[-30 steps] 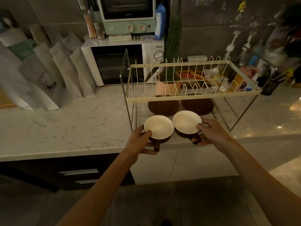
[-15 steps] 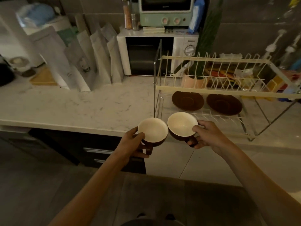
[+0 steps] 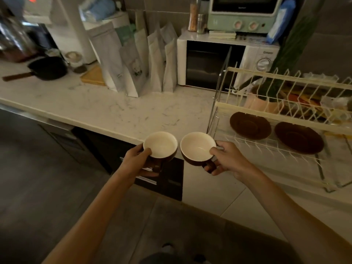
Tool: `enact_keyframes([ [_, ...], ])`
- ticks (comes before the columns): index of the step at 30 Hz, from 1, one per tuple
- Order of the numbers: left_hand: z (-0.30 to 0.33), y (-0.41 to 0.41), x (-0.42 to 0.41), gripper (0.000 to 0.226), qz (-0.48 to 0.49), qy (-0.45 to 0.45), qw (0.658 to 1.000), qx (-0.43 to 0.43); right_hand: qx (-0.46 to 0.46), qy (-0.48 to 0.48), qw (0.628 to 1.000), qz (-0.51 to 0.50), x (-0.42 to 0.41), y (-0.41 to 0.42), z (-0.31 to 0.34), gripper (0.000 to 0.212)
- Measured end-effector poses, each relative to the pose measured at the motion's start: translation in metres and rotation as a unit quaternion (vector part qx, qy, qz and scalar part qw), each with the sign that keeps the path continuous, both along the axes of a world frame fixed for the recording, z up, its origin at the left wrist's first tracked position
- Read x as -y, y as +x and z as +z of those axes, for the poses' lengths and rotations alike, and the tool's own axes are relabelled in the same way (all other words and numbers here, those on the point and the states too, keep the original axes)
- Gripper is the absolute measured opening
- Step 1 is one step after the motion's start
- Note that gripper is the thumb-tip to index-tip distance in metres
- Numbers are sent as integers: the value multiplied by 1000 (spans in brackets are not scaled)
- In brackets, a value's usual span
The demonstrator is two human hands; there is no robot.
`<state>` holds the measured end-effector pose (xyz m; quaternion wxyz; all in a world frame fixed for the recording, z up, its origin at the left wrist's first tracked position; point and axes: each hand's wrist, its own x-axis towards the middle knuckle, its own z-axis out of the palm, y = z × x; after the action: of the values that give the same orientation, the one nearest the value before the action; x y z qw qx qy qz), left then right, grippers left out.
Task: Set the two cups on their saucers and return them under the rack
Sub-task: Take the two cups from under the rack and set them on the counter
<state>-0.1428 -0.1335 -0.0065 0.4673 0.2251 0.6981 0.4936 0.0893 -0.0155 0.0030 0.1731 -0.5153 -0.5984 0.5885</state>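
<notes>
Head view shows both hands carrying one cup each, side by side in the air just off the bench [image 3: 114, 113] edge. The left hand [image 3: 136, 161] grips the left cup [image 3: 160, 144] by rim and handle; the right hand [image 3: 227, 159] grips the right cup [image 3: 198, 146] likewise, both upright. Two brown saucers [image 3: 250, 125] [image 3: 299, 137] lie empty under the rack [image 3: 285, 96], well right of the cups, presumably their targets.

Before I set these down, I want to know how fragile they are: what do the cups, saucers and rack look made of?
Cups: likely glazed ceramic, glossy cream inside, brown outside. Saucers: probably matching brown ceramic with a soft sheen. Rack: apparently cream-coated wire on bare shiny metal legs.
</notes>
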Motion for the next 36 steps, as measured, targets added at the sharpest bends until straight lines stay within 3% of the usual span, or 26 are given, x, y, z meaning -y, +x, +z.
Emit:
enact_keyframes([
  [16, -21, -142, -53, 48, 73, -14, 996, 40, -40, -10, 996, -83, -43, -137, -16, 44],
  [21, -28, -187, -83, 49, 71, -16, 994, 78, -40, -11, 992, -119, -69, -185, -24, 42],
  [36, -49, -266, -148, 48, 71, -19, 994, 80, -34, -27, 984, -173, -126, -286, -48, 38],
])
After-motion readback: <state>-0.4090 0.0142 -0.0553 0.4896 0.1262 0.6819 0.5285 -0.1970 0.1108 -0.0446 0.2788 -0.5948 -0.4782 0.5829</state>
